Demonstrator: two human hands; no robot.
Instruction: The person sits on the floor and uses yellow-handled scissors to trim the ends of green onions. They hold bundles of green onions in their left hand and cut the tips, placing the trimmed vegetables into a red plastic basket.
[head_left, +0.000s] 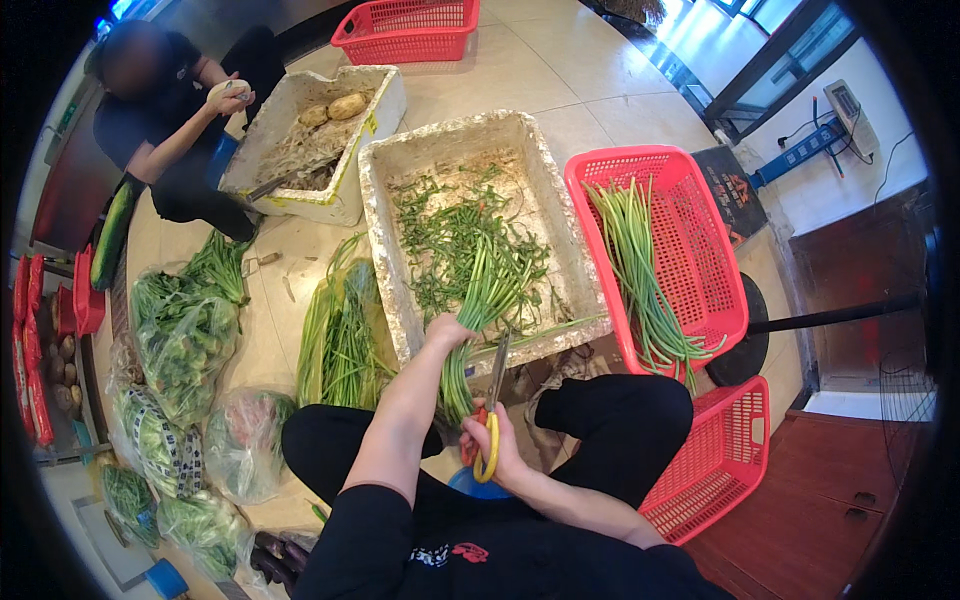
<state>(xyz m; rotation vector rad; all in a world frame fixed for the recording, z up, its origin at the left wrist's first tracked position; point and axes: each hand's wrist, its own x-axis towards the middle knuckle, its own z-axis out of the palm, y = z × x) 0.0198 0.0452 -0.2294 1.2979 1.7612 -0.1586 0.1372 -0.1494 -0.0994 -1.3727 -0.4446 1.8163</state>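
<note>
My left hand (448, 331) is closed around a bundle of garlic scapes (491, 279). One end of the bundle reaches over a worn white foam box (381, 259), and the other hangs towards my lap. Green trimmings (442, 229) lie scattered on the box floor. In my right hand (508, 450) is a pair of scissors (493, 439) with yellow and red handles. Its blades point away from me, beside the bundle, over the box's near edge. To the right, a red plastic basket (576, 196) holds a pile of long garlic scapes (637, 262).
Left of the box lies a yellow bag of more scapes (345, 330), near bagged leafy greens (184, 341). A co-worker (154, 127) sits behind a second foam box (390, 97), holding a pale vegetable. Another red basket (705, 465) stands by my right knee, near a black pole (832, 313).
</note>
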